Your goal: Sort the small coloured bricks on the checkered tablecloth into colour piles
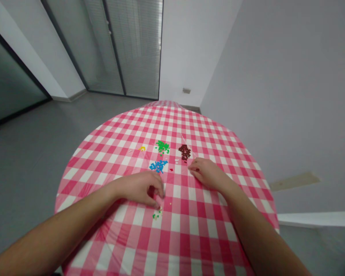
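Observation:
My left hand (142, 188) hangs low over the pink-and-white gingham tablecloth (195, 237), its fingers curled down and pinched together; whatever lies between them is hidden. Just below those fingertips lie a few tiny green and yellow pieces (156, 214). My right hand (207, 173) rests on the cloth with its fingers drawn together, close to a dark red heap of tiny pieces (184, 151). Farther up sit a green heap (162, 147), a blue heap (158, 166) and a small yellow cluster (142, 148). A thin pale line (189, 147), perhaps a thread, runs from near my right fingers.
The round table fills the lower middle of the view, with its cloth edge curving all around. A grey floor (31, 172) surrounds it. Beyond stand a pale wall (287, 96) on the right and glass panels with blinds (132, 46) at the back.

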Available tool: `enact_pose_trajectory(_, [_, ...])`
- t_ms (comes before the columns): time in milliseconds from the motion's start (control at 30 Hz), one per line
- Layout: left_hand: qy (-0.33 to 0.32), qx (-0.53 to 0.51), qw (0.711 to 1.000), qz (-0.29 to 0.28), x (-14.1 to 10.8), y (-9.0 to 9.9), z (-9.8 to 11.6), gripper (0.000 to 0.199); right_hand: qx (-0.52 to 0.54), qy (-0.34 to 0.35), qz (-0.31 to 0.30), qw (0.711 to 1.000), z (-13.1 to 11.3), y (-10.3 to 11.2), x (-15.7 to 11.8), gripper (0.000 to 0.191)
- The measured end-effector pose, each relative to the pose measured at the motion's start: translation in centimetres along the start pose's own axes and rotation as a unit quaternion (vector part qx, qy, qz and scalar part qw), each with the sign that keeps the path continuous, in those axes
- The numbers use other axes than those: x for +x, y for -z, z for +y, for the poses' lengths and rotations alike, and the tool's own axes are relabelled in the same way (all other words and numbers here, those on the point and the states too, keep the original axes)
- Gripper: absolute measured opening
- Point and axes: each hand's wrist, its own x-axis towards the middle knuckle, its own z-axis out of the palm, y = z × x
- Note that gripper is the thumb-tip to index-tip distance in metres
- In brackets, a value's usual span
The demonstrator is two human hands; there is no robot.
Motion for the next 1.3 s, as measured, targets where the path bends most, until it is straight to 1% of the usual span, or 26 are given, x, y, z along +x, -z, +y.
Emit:
enact_pose_trajectory(67, [-0.008,0.006,1.000,-0.027,-0.1,-0.3,0.3,0.025,0.031,0.017,0.007,0.999,-1.4,-0.2,-0.1,0.023])
enact_pose_trajectory(133, [-0.002,0.029,0.998,-0.056,-0.2,-0.7,0.7,0.033,0.088,0.050,-0.011,0.995,-3.1,-0.6,-0.3,0.017])
enact_pose_trajectory(233, [0.026,0.067,0.992,-0.099,-0.2,-1.3,1.5,0.041,0.168,0.108,-0.094,0.975,-5.5,-1.7,-0.4,0.016])
enact_pose_trajectory(333, [0.042,0.099,0.988,-0.107,0.0,-1.7,2.0,0.034,0.192,0.137,-0.120,0.964,-6.6,-2.7,-0.2,0.013])
enact_pose_trajectory(400, [0.048,0.111,0.988,-0.099,0.2,-1.9,2.1,0.025,0.198,0.136,-0.125,0.963,-6.6,-3.0,-0.1,0.009])
enact_pose_trajectory(500, [0.057,0.106,0.989,-0.090,0.3,-2.1,2.0,0.016,0.198,0.122,-0.128,0.964,-6.3,-3.1,0.0,0.013])
enact_pose_trajectory(600, [0.062,0.108,0.989,-0.075,0.4,-2.2,1.9,0.017,0.194,0.097,-0.108,0.970,-5.8,-2.8,0.0,0.016])
enact_pose_trajectory(733, [0.068,0.113,0.990,-0.039,0.6,-2.4,1.8,0.015,0.171,0.038,-0.059,0.983,-5.0,-2.5,0.2,0.016])
enact_pose_trajectory(833, [0.073,0.117,0.990,-0.022,0.8,-2.7,1.4,0.012,0.159,0.001,-0.028,0.987,-4.4,-2.3,0.3,0.015])
enact_pose_trajectory(967, [0.070,0.128,0.989,0.005,1.1,-2.9,0.7,0.008,0.173,-0.025,-0.016,0.984,-4.0,-2.2,0.3,0.017])
enact_pose_trajectory(1100, [0.070,0.137,0.987,0.044,1.5,-2.9,0.1,0.004,0.205,-0.040,-0.008,0.978,-3.7,-2.5,0.3,0.015])
enact_pose_trajectory(1167, [0.078,0.149,0.983,0.071,1.6,-2.9,0.1,0.006,0.237,-0.043,0.001,0.970,-3.6,-2.7,0.3,0.012])
enact_pose_trajectory(1233, [0.085,0.160,0.978,0.108,1.6,-2.9,0.0,0.015,0.286,-0.043,0.015,0.957,-3.7,-3.1,0.3,0.009])
enact_pose_trajectory(1300, [0.083,0.169,0.970,0.151,1.6,-2.9,0.0,0.021,0.354,-0.045,0.031,0.934,-3.9,-3.6,0.5,0.007])
